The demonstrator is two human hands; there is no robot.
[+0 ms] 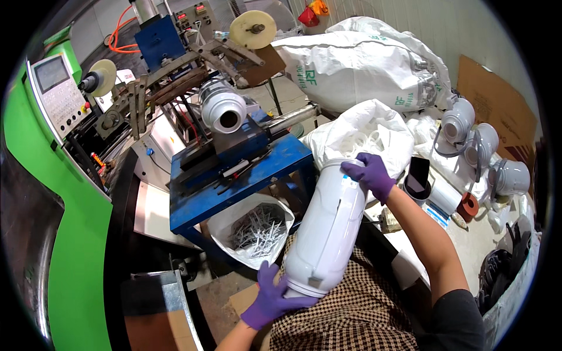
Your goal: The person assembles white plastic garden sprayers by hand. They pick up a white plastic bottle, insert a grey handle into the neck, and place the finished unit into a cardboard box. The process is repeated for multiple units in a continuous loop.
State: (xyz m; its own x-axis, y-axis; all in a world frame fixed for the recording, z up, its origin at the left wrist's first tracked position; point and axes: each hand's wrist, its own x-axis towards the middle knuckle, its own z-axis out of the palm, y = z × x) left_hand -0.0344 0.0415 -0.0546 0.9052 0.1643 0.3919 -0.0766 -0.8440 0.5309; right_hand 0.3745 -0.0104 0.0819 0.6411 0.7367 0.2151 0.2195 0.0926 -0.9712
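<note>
A large glossy white plastic canister (pixel 328 234) lies tilted across my lap, its upper end pointing away from me. My right hand (pixel 373 175), in a purple glove, grips its far rim. At the near end, my purple-gloved left hand (pixel 275 297) cups the base with the thumb spread up; its fingers are partly hidden beneath. A similar white canister (pixel 219 105) sits in the press machine (pixel 175 64) ahead, its dark round opening facing me.
A blue metal bench (pixel 240 184) carries the press. Below stands a bag of white plastic scraps (pixel 257 231). On the right are a phone (pixel 417 175), a brown tape roll (pixel 468 207) and several grey-white canisters (pixel 458 120). Large white sacks (pixel 357 70) lie behind; a green machine (pixel 76 234) fills the left.
</note>
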